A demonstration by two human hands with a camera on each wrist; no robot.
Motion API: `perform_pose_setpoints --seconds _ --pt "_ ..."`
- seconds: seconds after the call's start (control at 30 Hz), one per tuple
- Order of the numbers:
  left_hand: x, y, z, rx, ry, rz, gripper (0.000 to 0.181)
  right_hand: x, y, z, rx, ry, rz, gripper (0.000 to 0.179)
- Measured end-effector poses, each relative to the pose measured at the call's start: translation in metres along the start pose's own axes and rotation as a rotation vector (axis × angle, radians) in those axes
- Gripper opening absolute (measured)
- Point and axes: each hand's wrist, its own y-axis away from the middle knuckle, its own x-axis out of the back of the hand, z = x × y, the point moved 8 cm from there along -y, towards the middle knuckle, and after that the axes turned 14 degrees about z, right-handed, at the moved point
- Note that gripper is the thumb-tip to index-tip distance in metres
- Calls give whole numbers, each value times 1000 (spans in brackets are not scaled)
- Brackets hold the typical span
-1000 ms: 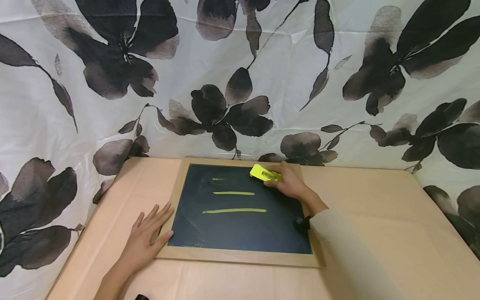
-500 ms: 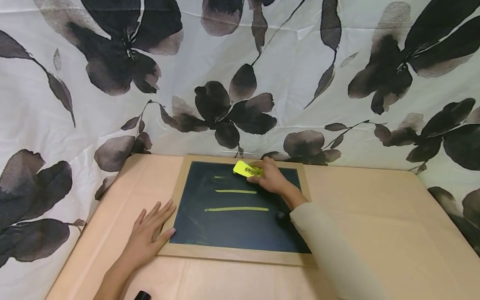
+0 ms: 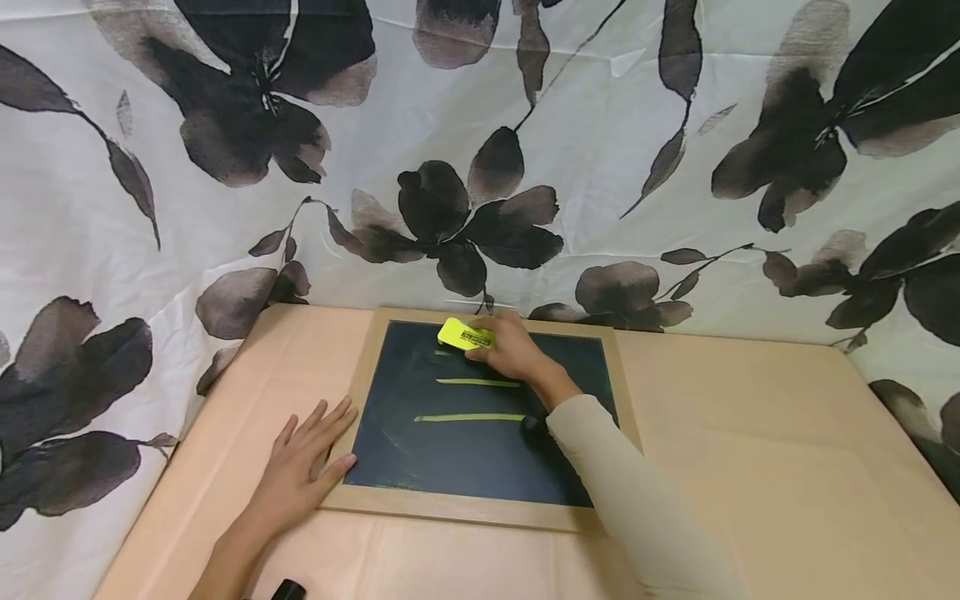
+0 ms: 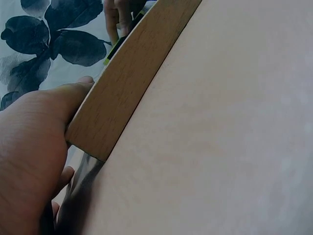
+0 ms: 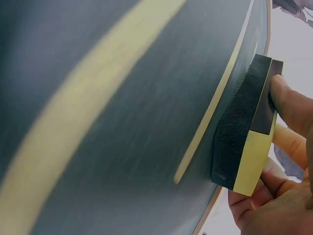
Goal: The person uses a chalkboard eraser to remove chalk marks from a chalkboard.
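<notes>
A chalkboard point(image 3: 465, 458) in a light wooden frame lies on the table, bearing yellow chalk lines. My right hand point(image 3: 512, 343) grips a yellow eraser point(image 3: 453, 334) near the board's top edge, partly covering a short, faint top line. In the right wrist view, the dark felt side of the eraser point(image 5: 239, 117) faces the board, with thumb and fingers round its yellow body. Two longer lines run below, the middle chalk line point(image 3: 476, 382) and the lower chalk line point(image 3: 465, 417). My left hand point(image 3: 300, 467) rests with spread fingers against the left side of the frame.
A black object point(image 3: 288, 590) shows at the bottom edge, near the left forearm. Behind the table point(image 3: 750, 433) hangs white fabric point(image 3: 600, 125) with dark flowers. The right sleeve point(image 3: 630, 500) crosses the board's lower right corner.
My right hand has slid the eraser leftward along the top of the board, onto the short top line. The left hand stays at the frame. The head view has shifted slightly.
</notes>
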Motion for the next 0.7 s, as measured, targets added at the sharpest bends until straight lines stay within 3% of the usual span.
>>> perform_pose_setpoints --seconds 0.7 --pt "-1 0 0 4 -12 7 58 -27 -15 -37 83 48 -60 52"
